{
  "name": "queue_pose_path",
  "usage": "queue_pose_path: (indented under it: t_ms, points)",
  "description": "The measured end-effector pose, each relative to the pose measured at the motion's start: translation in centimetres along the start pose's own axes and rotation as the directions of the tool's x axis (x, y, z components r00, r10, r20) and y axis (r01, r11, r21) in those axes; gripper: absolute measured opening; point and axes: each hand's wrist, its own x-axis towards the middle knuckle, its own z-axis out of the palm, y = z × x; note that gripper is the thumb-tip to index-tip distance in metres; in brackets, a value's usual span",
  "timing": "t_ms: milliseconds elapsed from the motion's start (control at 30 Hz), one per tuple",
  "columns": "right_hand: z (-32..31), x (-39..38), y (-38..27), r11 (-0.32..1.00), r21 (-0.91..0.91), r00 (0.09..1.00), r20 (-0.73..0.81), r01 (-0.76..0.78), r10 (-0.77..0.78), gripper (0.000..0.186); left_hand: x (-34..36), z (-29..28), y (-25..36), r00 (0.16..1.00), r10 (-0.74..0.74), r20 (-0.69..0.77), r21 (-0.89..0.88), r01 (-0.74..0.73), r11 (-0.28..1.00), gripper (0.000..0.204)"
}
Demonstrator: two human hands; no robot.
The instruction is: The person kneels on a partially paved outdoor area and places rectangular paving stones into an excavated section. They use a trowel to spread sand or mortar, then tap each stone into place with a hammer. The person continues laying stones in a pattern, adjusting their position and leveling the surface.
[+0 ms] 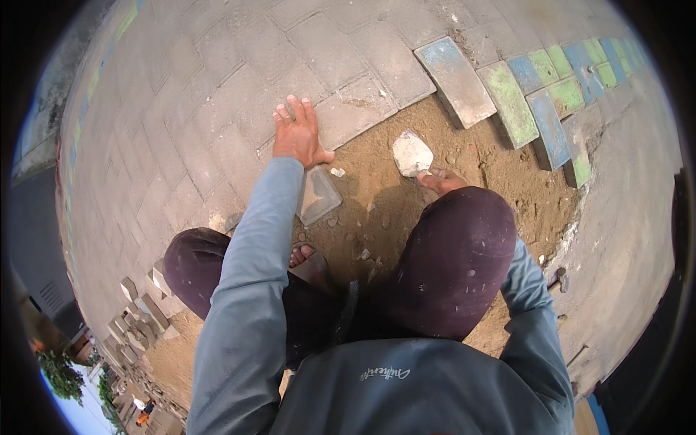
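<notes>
My left hand [296, 136] lies palm down with fingers stretched out on the laid grey paving blocks [355, 109], its thumb reaching toward the bare sand. In my right hand [444, 181] is a small trowel [412, 154], gripped at the handle end, its pale, dirt-coated blade over the sand bed [391, 196]. My knee hides part of that hand and most of the handle. Below my left wrist, a loose grey paving block [320, 196] rests on the sand, partly covered by my sleeve.
Blue and green painted blocks [511, 101] border the sand at the upper right, some set unevenly. A hammer-like tool [560, 280] lies on the concrete [616, 239] at right. Loose blocks [134, 326] are heaped at lower left. My foot [308, 261] stands on the sand.
</notes>
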Motion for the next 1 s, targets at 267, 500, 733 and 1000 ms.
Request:
queue_pose_path:
  t_ms: [267, 500, 733, 1000]
  points:
    - [1.6, 1.8, 7.1, 0.948, -0.206, 0.959, -0.099, 0.241, -0.265, 0.045, 0.1, 1.4, -0.6, 0.997, -0.005, -0.078, -0.066, 0.0, 0.998, 0.137]
    - [0.2, 1.2, 6.4, 0.916, -0.262, 0.949, -0.01, 0.302, -0.316, 0.041, 0.0, 0.8, -0.6, 0.996, -0.007, -0.085, -0.093, -0.001, 0.996, 0.139]
    - [-8.9, -6.0, 7.9, 0.547, -0.624, 0.804, 0.243, 0.558, -0.543, 0.037, 0.0, 0.5, -0.1, 0.999, -0.011, -0.042, -0.088, 0.007, 0.996, 0.138]
    - [-7.3, -13.9, 21.1, 0.381, -0.868, 0.542, -0.497, -0.32, -0.678, 0.04, -0.7, 0.9, 2.4, 0.99, -0.135, 0.039, -0.029, 0.136, 0.99, 0.124]
